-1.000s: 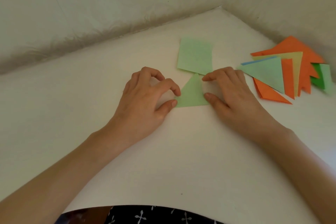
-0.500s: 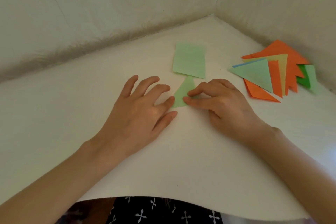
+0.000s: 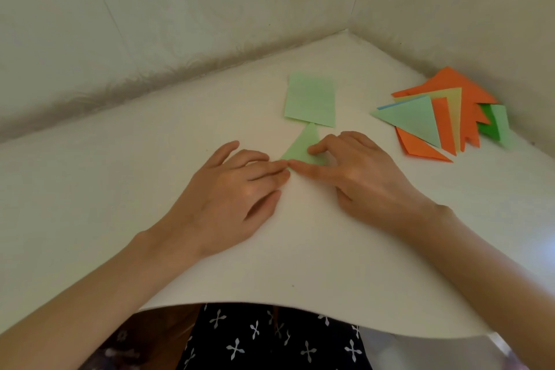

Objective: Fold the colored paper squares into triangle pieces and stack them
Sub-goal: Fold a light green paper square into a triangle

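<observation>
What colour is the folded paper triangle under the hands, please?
The folded paper triangle is light green; head view.

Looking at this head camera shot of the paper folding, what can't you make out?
1. Small light green paper triangle: head view, near edge partly covered by the left hand and right hand.
2. Pile of orange, green and yellow folded triangles: head view, overlap hides the lower pieces, so no count.
3. Light green paper rectangle: head view, blurred; one sheet or several, cannot tell.

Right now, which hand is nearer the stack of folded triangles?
Right. The right hand lies just left of the stack; the left hand is farther left, beyond it.
</observation>
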